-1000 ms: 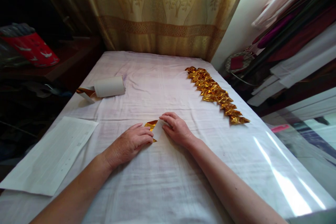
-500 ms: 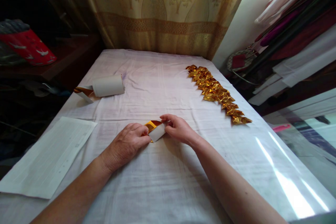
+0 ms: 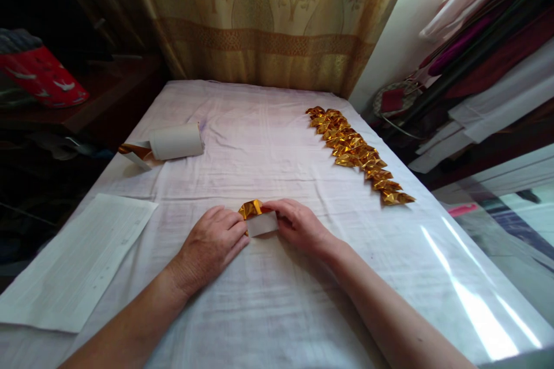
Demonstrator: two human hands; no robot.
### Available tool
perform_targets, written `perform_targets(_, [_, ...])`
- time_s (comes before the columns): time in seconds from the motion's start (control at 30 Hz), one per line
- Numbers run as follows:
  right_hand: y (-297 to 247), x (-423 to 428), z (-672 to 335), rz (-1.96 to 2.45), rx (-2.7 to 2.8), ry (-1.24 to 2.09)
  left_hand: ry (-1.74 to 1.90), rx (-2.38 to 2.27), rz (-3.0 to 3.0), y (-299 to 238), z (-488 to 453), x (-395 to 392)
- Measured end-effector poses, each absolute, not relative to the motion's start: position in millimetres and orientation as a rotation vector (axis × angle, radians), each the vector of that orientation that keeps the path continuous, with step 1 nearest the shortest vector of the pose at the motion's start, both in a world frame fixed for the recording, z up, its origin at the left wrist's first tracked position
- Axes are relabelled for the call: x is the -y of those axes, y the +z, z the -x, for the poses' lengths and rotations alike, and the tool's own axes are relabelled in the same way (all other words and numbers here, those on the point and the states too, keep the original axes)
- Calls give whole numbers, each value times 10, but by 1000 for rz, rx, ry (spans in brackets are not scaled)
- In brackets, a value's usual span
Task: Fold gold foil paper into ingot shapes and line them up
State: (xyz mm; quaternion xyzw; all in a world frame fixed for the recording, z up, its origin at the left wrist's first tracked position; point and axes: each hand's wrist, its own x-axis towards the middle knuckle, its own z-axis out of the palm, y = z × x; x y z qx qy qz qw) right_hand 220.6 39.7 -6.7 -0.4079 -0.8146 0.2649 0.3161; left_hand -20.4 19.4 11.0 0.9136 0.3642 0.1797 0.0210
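Note:
Between my two hands is a small piece of gold foil paper (image 3: 262, 223), white on one side and shiny gold on the other, partly folded. My left hand (image 3: 213, 245) grips its left end, fingers closed together. My right hand (image 3: 302, 225) pinches the right end, with the index finger along the gold upper edge. The fingertips partly hide the paper. Off to the right lies a slanting row of folded gold foil pieces (image 3: 352, 147), tightly overlapping.
A rolled bundle of white-backed gold paper (image 3: 177, 141) lies at the left. Nearer me on that side is a white printed sheet (image 3: 82, 259). A red container (image 3: 45, 75) stands on a dark side table. A patterned curtain (image 3: 259, 17) hangs behind, and clothes (image 3: 497, 69) hang at right.
The foil paper has turned so its white face lies more level, and its gold part now arches up. My right hand has shifted slightly right and down, fingers closer together.

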Motion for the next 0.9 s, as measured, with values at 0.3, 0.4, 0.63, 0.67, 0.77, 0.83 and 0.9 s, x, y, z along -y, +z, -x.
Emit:
perform_targets(0.3, [-66,-276,-2288,1016,2509,182,772,-1058,-2775,-38,201,-183])
perform_targets(0.4, [-40,-234,-2283,1014,2567,149,779,-942,-2749,-90,175,-143])
perform_targets(0.63, [-37,-191,-2295,923,2533,226,733,-926,-2721,-67,158,-136])
perform_targets(0.67, [-34,-191,-2294,915,2532,230,743,-928,-2712,-72,161,-141])
perform_targets(0.77, [-17,-189,-2289,915,2552,221,764,-925,-2680,-104,172,-157])
perform_targets(0.83, [-9,-184,-2291,921,2578,192,771,-920,-2675,-126,177,-163])
perform_targets(0.9, [-17,-179,-2298,923,2589,172,768,-924,-2687,-132,175,-162])
